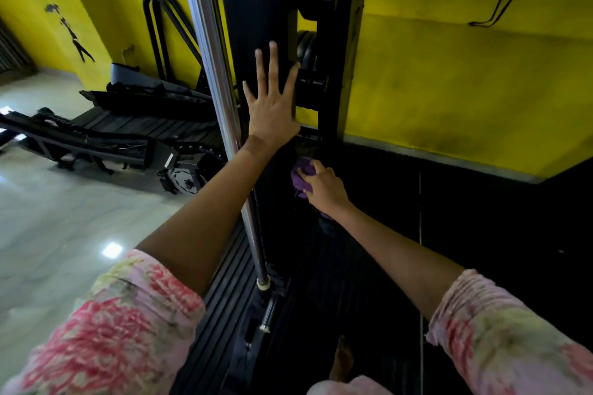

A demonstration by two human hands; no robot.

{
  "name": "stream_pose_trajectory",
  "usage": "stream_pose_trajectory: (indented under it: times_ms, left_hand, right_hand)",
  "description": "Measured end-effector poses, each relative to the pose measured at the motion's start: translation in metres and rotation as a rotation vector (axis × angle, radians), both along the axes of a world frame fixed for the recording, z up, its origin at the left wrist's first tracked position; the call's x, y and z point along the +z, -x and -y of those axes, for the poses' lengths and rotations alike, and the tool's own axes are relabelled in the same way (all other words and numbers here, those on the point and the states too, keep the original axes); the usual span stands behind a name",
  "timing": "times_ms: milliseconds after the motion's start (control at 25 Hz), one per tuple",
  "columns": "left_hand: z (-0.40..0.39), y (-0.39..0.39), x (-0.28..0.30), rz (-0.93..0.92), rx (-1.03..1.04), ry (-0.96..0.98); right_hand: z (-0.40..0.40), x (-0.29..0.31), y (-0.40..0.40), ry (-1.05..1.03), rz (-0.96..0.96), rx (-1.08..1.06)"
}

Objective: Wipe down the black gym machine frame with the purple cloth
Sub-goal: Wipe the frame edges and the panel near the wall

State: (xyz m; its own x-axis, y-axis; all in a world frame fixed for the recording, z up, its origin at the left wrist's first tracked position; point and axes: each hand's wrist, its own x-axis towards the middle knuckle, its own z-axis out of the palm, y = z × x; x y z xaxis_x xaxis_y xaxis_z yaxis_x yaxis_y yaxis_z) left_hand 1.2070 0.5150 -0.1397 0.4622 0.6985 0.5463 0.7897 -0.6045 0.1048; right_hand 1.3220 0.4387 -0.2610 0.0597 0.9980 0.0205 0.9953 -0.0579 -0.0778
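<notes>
Left hand (pixel 272 106) flat, fingers spread, on black frame (pixel 253 16). Below it, right hand (pixel 322 187) grips bunched purple cloth (pixel 301 175), pressed against frame's lower part.

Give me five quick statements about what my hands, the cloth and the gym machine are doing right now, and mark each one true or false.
1. The left hand lies flat with spread fingers on the black gym machine frame. True.
2. The purple cloth is held in the left hand. False: the right hand grips it.
3. The cloth is pressed against a low part of the frame, below the left hand. True.
4. The wall behind the machine is white. False: it is yellow.
5. The chrome pole runs to the right of the right hand. False: it stands left of both hands.
</notes>
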Motion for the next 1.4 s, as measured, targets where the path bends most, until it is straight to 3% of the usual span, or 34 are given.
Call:
stream_pose_trajectory:
  times_ms: [320,600,720,840,960,1280,1400]
  left_hand:
    - [0.005,-0.001,0.002,-0.008,0.018,0.028]
    - [0.023,-0.012,0.001,0.007,0.127,0.051]
    - [0.044,-0.039,-0.027,-0.006,0.163,-0.132]
    - [0.055,-0.083,-0.037,-0.045,0.01,-0.278]
    - [0.059,-0.129,-0.026,-0.176,-0.09,-0.365]
    - [0.027,-0.21,0.017,0.315,0.145,0.032]
    - [0.003,-0.228,0.042,0.431,0.205,0.061]
  right_hand:
    - [-0.017,0.005,0.005,0.039,-0.063,-0.074]
    - [-0.016,-0.002,-0.037,0.086,-0.172,0.129]
    - [-0.017,0.004,-0.072,0.103,-0.334,0.181]
    - [-0.013,0.017,-0.122,0.03,-0.485,0.185]
    - [-0.011,0.039,-0.17,-0.1,-0.519,0.119]
    - [-0.008,0.115,-0.27,-0.371,-0.631,0.14]
    - [-0.016,0.142,-0.29,-0.455,-0.627,0.202]
